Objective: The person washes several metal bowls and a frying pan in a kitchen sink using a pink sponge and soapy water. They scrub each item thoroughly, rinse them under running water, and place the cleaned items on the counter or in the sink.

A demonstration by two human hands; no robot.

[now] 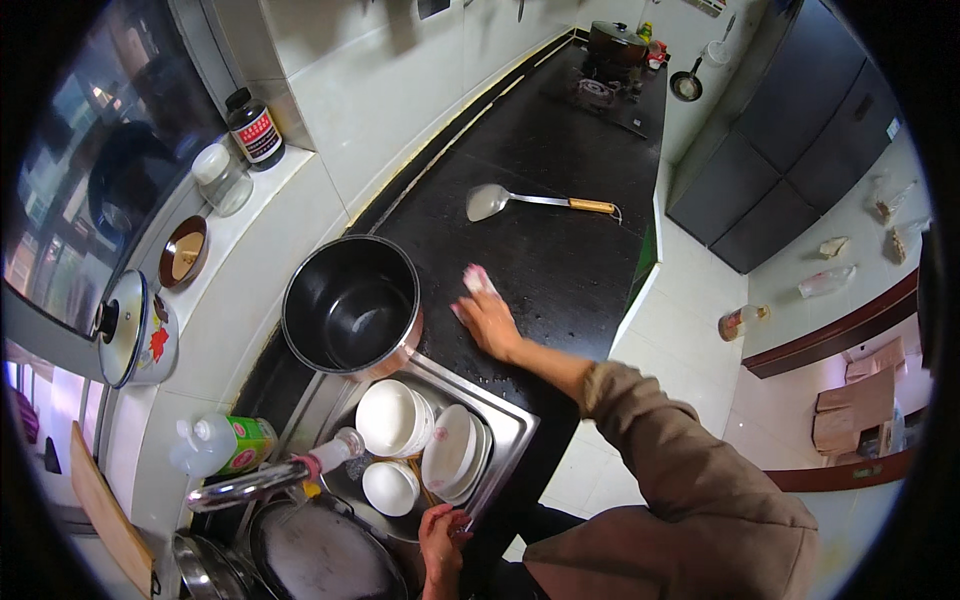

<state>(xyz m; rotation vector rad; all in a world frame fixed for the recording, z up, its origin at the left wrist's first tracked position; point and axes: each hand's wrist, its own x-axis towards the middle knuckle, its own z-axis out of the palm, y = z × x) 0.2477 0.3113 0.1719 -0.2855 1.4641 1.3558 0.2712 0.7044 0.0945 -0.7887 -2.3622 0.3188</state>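
My right hand (489, 324) presses a pink-and-white cloth (478, 280) against the black countertop (555, 292); the cloth is partly hidden under the fingers. Drops of water dot the surface around it. Left of this hand stands a large pot (352, 307) with a dark, bare inside, at the sink's corner. Beyond it lies a metal spatula (489, 202) with a wooden handle. My left hand (442, 541) is at the near rim of the steel sink (517, 427), fingers curled; whether anything is in them cannot be made out. Closest to it are white bowls (391, 488) and stacked plates (450, 448).
A chrome faucet (255, 486) reaches over the sink beside a dark pan (330, 551) and a detergent bottle (229, 444). The sill holds a lidded enamel pot (154, 341), a brown bowl (184, 251), a glass jar (223, 184) and a dark bottle (256, 131). A gas stove (600, 90) is far off.
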